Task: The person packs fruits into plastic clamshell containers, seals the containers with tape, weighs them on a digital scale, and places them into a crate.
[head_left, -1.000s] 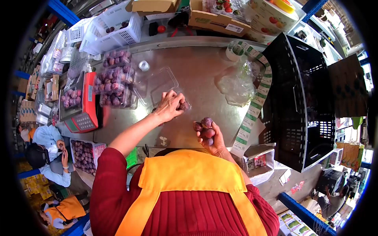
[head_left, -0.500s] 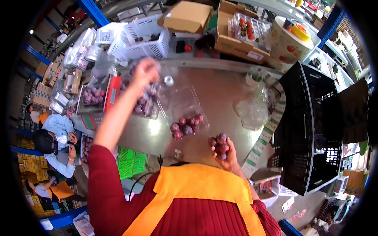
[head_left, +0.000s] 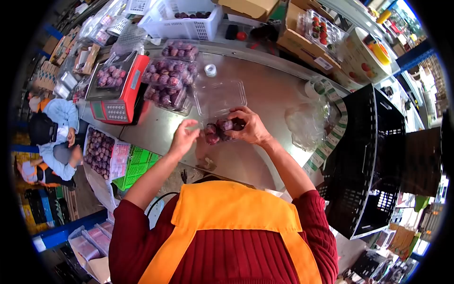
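Note:
Dark red plums (head_left: 212,134) lie in the near half of an opened clear plastic box, whose empty lid (head_left: 220,97) extends away from me on the metal table. My right hand (head_left: 248,127) is over the right side of the box, its fingers curled round plums. Just left of the box, my left hand (head_left: 185,137) hovers with its fingers apart and nothing in it. Further left, filled clear boxes of plums (head_left: 169,75) are stacked beside a red scale (head_left: 115,112), which has another plum box on it.
A roll of tape (head_left: 210,70) sits behind the lid. To the right are plastic bags (head_left: 307,124), a label strip (head_left: 326,150) and a tall black crate (head_left: 364,161). A white basket (head_left: 182,27) stands at the back. A seated person (head_left: 59,125) is at the far left.
My right hand has moved from the table's front edge to the box with its plums. My left hand has come back from the stacked boxes toward the open box.

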Available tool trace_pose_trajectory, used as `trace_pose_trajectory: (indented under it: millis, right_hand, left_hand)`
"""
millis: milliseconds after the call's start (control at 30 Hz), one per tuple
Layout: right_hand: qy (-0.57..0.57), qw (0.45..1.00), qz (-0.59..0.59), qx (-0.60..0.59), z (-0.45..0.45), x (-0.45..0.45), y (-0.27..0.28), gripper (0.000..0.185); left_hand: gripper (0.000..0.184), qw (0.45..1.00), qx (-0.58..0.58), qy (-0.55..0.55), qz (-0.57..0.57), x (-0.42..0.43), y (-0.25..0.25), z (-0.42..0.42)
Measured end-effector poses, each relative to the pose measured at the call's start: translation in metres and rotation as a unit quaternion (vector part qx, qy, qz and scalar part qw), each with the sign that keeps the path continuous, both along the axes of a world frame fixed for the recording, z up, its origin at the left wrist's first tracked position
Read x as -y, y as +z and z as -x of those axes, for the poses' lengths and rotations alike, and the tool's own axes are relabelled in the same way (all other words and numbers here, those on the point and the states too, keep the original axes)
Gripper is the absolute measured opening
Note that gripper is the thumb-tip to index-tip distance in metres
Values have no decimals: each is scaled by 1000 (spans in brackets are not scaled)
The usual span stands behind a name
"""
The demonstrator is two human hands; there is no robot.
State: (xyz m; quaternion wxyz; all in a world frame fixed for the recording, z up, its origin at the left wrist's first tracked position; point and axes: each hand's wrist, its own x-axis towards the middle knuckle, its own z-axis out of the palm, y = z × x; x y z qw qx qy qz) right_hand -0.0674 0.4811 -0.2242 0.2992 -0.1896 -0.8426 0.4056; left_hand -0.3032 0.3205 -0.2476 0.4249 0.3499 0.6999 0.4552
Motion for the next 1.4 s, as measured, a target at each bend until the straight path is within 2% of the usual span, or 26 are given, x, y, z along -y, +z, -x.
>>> trace_pose_trajectory:
  millis: [100,133,233,267,300,367,467,567,700,767,833,900,1000,1100,1167,1200,1233,1267,1300,1400]
  right_hand:
    - [39,977,-188,93,5,4,9,45]
    - [43,976,-157,144,-1,6,24,45]
    - [-82,988,-125,37,-19,4,-3,40]
    - [-155,985,-70,-27,-24,2,-20,35]
    - [-210,977,26,-22,-27,-3,-33,36]
    - [-311,925,218,-10,-31,-19,-57,38]
    - [-160,873,449,98,-28,-58,-104,38]
    - [-114,920,355,117,-4,-45,-56,36]
    - [-37,936,349,31,-9,-30,-68,31]
    - [-102,923,372,-1,-13,-3,-68,26]
    - [-151,892,417,-89,-16,21,-65,25]
    - [-202,870,434,-117,-21,37,-38,24]
    - [-195,848,467,-157,-5,44,-3,22]
    - [-182,856,439,-206,15,40,24,23]
    - [-178,853,438,-221,36,38,50,21]
    - [-188,848,437,-232,48,39,65,19]
    - [-191,844,440,-240,60,39,75,19]
    - [-197,844,437,-242,72,39,84,19]
    - [-203,844,433,-244,83,40,91,20]
    - [-213,834,452,-234,126,51,120,22]
  left_hand:
    - [50,997,30,-2,70,28,-15,-22]
    - [55,996,43,-5,77,31,-12,-27]
    - [53,994,83,1,73,31,-12,-37]
    - [53,993,93,-5,72,29,-15,-38]
    - [52,994,91,0,65,27,-18,-38]
    - [48,995,88,8,53,22,-23,-41]
    - [45,989,138,44,37,17,-19,-50]
    - [46,989,137,41,41,13,-17,-49]
    - [31,976,208,59,40,17,-20,-42]
    - [22,966,245,75,19,26,-28,-38]
    - [10,976,192,105,3,25,-17,-49]
    - [9,980,178,88,-24,23,-1,-48]
    - [11,980,188,54,-29,26,28,-22]
    - [15,966,254,-14,-54,33,74,15]
    - [17,982,155,-23,-102,38,101,68]
    - [16,975,114,20,-190,37,96,109]
    - [15,974,19,64,-218,38,98,162]
    - [13,956,-12,156,-249,41,122,200]
    - [12,935,-97,205,-272,44,120,260]
    - [17,928,-186,247,-210,53,110,438]
